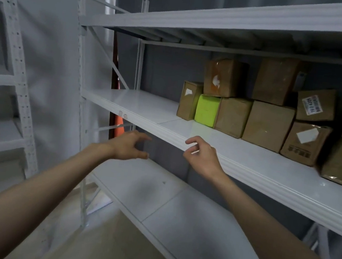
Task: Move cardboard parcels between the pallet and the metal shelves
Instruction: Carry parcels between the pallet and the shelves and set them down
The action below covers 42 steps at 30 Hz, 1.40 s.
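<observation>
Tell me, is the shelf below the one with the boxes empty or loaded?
Empty, as far as it shows: the lower shelf has bare white panels, while every parcel, including the green parcel, stands one level up.

Single head view, facing forward and down, close to metal shelves (207, 143).

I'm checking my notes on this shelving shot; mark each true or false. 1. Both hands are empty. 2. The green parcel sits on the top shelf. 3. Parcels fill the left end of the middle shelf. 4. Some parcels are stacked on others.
1. True: the left hand and right hand hold nothing.
2. False: the green parcel stands on the middle shelf.
3. False: the cardboard parcels cluster at its right.
4. True.
</observation>
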{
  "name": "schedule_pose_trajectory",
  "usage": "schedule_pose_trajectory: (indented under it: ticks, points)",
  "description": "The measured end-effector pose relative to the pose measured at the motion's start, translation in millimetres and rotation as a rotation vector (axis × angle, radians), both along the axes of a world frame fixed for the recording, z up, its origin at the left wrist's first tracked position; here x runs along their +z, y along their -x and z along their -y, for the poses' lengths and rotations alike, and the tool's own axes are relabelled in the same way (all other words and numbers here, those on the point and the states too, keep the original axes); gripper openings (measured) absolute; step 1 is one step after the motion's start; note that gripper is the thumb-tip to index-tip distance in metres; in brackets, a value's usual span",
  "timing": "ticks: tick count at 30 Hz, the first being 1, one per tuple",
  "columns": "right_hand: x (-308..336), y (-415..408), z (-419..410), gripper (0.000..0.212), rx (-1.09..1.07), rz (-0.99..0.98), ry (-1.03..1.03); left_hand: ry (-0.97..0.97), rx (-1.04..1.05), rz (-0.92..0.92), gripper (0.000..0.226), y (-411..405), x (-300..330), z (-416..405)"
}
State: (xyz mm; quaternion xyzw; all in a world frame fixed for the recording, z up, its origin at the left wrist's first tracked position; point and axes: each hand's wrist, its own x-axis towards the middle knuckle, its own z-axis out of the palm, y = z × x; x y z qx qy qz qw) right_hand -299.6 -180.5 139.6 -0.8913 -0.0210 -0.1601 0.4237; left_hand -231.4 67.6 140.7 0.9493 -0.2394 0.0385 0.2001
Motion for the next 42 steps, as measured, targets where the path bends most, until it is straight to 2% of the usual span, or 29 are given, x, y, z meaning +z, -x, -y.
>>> schedule_pose_trajectory:
  ticks: [10,15,19,24,29,33,36,40,42]
  points:
    - [11,-104,5,0.042,-0.152,-0.035,-0.019,0.084,-0.132,0.080,0.056,-121,-3,21]
    - [18,-176,20,0.049,-0.173,-0.036,-0.034,0.097,-0.130,0.118,0.061,-191,9,37]
    - [29,-234,34,0.062,-0.189,-0.044,-0.036,0.082,-0.145,0.058,0.073,-251,23,49]
    - [35,-294,50,0.077,-0.231,-0.049,-0.115,0.173,-0.170,0.009,0.084,-320,31,70]
    - [30,-323,54,0.079,-0.269,-0.062,-0.142,0.212,-0.203,-0.053,0.102,-368,24,102]
    - [30,-340,52,0.080,-0.315,-0.077,-0.126,0.322,-0.256,-0.142,0.116,-397,25,126]
    - [31,-348,47,0.083,-0.348,-0.089,-0.127,0.365,-0.292,-0.170,0.113,-414,27,140]
    - [33,-355,39,0.084,-0.411,-0.116,-0.130,0.431,-0.369,-0.260,0.090,-431,27,147]
    - [34,-359,32,0.086,-0.442,-0.133,-0.149,0.452,-0.442,-0.318,0.086,-436,24,148]
